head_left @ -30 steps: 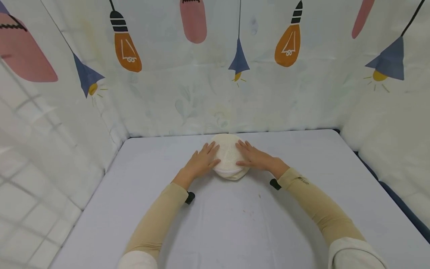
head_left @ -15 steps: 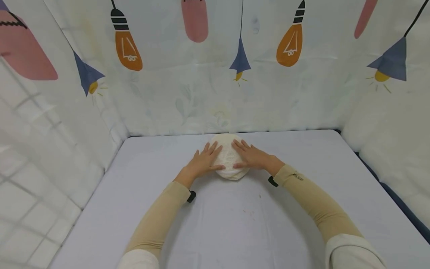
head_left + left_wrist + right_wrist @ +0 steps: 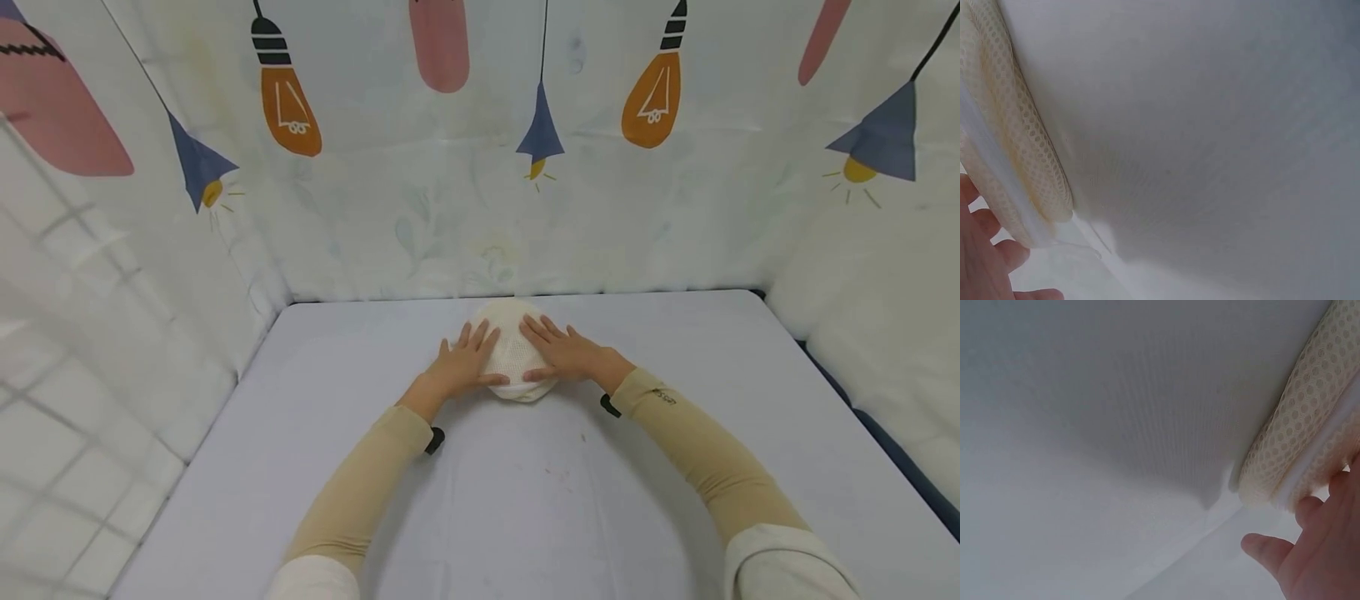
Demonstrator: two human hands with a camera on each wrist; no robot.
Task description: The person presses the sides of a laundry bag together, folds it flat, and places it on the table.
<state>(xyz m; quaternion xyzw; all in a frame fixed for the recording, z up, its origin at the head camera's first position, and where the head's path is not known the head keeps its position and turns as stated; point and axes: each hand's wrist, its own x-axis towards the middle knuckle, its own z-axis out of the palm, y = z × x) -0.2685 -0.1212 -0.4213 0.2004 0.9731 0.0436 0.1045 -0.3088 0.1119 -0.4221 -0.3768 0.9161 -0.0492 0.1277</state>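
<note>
A cream mesh laundry bag [image 3: 513, 346], rounded and padded-looking, lies near the table's far edge. My left hand [image 3: 461, 367] rests on its left side, fingers spread and thumb pointing inward. From the right, my right hand [image 3: 572, 354] lies on the bag with its fingers straight. The thumbs sit close together near the bag's front, and mesh shows between the hands. In the left wrist view, the bag's edge [image 3: 1022, 137] has a pale band along it, beside the fingers. The right wrist view gives the same mesh edge [image 3: 1297, 419] and band next to my right hand [image 3: 1329, 550].
The table [image 3: 517, 517] has a white cover, with a few small brownish specks [image 3: 558, 477] in front of the bag. Behind it hangs a white curtain [image 3: 360, 217] printed with lamps and bulbs. White fabric [image 3: 90, 350] also encloses the left side.
My left hand has shifted slightly right, further onto the bag, its thumb reaching inward. My right hand has edged left. The two thumbs are closer together than before.
</note>
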